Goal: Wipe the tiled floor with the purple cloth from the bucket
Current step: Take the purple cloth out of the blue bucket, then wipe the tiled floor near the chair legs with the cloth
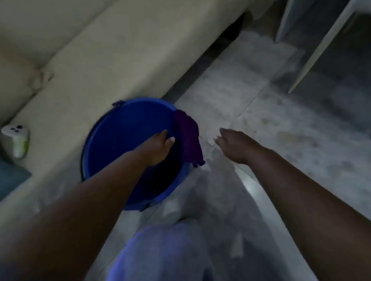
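A blue bucket point(115, 131) stands on the grey tiled floor point(287, 135) beside a sofa. The purple cloth point(189, 138) hangs draped over the bucket's right rim. My left hand point(159, 148) reaches over the bucket's opening, fingers apart, just left of the cloth and apart from it. My right hand point(234, 144) hovers above the floor to the right of the cloth, fingers loosely spread, holding nothing. The picture is dim and blurred.
A cream sofa point(111, 47) runs along the left, close behind the bucket. A small white container point(16, 140) and a teal cushion point(4, 177) lie on it. A white frame leg point(321, 47) stands at the upper right. My knee point(165, 259) fills the bottom centre.
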`<state>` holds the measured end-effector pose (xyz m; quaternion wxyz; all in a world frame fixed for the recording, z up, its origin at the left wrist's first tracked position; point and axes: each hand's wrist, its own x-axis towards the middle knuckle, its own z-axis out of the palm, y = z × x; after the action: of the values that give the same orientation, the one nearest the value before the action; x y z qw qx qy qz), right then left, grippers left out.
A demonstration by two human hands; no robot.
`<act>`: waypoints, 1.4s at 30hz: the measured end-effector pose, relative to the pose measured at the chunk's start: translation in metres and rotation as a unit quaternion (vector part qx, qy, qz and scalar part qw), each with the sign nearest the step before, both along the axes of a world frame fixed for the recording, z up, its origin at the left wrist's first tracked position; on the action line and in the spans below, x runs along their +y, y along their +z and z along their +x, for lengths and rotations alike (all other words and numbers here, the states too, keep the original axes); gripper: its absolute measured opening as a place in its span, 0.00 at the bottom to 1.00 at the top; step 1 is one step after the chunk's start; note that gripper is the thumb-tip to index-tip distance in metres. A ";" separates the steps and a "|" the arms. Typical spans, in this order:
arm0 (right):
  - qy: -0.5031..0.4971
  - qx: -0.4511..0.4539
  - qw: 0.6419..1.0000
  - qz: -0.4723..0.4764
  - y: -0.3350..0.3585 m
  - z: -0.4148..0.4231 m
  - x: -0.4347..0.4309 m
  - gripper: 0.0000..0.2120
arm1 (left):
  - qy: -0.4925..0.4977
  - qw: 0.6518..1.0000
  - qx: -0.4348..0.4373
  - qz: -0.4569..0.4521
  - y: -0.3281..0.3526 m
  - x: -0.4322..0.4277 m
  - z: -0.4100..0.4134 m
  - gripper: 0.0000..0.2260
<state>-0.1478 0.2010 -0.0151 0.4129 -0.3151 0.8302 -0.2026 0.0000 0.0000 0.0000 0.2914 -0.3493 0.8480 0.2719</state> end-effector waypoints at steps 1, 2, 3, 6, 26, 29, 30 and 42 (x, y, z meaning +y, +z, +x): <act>-0.006 -0.018 1.000 -0.014 -0.022 0.006 -0.008 0.28 | 0.031 0.999 0.032 0.007 -0.019 0.001 0.002 0.30; -0.016 -0.037 0.999 -0.034 -0.040 0.009 -0.015 0.28 | 0.070 0.996 0.057 0.020 -0.035 -0.001 0.002 0.30; -0.028 -0.063 0.996 -0.057 -0.060 0.014 -0.024 0.28 | 0.102 0.991 0.082 0.030 -0.050 -0.002 0.003 0.31; -0.086 -0.165 0.972 -0.144 -0.104 0.027 -0.048 0.27 | 0.214 0.953 0.151 0.151 -0.081 0.002 -0.001 0.33; -0.390 -0.266 0.756 -0.454 -0.109 -0.043 0.031 0.32 | -0.002 0.963 0.270 0.020 -0.008 0.043 -0.111 0.11; -0.384 -0.140 0.802 -0.436 -0.124 -0.063 0.080 0.30 | -0.148 0.964 0.217 -0.050 -0.033 0.092 -0.180 0.17; -0.386 -0.090 0.825 -0.403 -0.131 -0.069 0.096 0.26 | -0.184 0.963 0.182 -0.076 -0.048 0.107 -0.200 0.20; -0.134 0.213 0.963 0.095 -0.288 -0.033 0.218 0.35 | -0.157 0.972 0.168 -0.044 -0.303 0.189 -0.164 0.19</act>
<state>-0.1807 0.4195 -0.3032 0.2240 -0.1965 0.9488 -0.1045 -0.1641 0.1893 -0.3029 0.1684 -0.1733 0.9403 0.2397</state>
